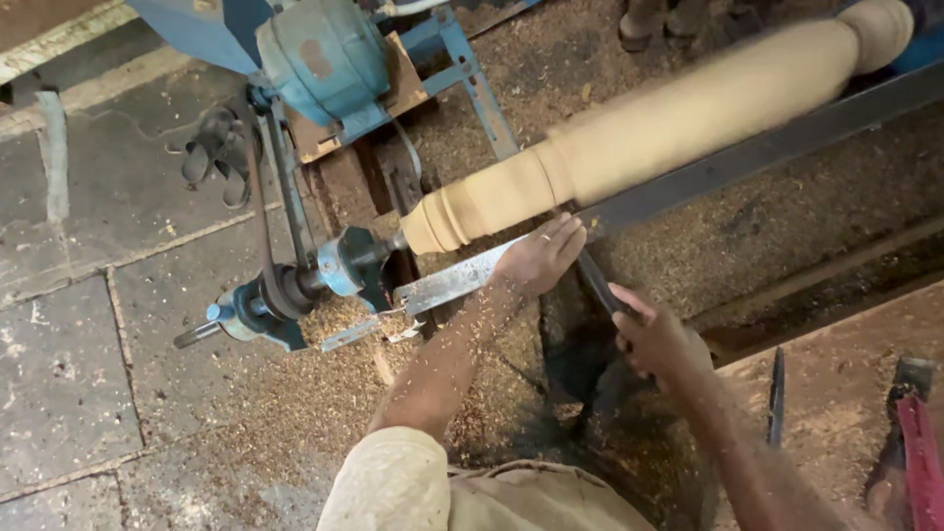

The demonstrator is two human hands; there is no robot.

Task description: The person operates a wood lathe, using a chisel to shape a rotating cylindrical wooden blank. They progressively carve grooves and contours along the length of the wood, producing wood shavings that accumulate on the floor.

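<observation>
Long pale turned-wood spindle (pixel 649 128) mounted horizontally on lathe, blurred w/ rotation, running from lower-left drive end to upper right. Blue-painted headstock w/ pulley and dark drive belt (pixel 295 285) at its left end; blue motor housing (pixel 324 54) above that.

Left hand (pixel 541 258): fingers flat and together, pressed down over dark steel tool rest bar (pixel 747 157), just below spindle near the beaded section; ring visible on one finger. It steadies the front of a dark long-handled turning chisel (pixel 597 283); cutting tip hidden behind fingers, so contact w/ wood cannot be confirmed.

Right hand (pixel 654 339): closed around chisel handle, lower and nearer the body. Hands apart, both on same tool.

Surroundings: sawdust and shavings thick over floor (pixel 88 393) and lathe bed; forearms dusted too. Red-handled tool (pixel 919 452) lying at far right, untouched. Another person's feet (pixel 654 25) at top edge, well apart.

Judgement on technique: chisel should stay seated on rest, left hand pinning it, right hand steering from the handle end w/ light, even feed. Fingers sit v. close to spinning stock; keep them behind rest edge. Loose sleeve near belt would be a risk.
</observation>
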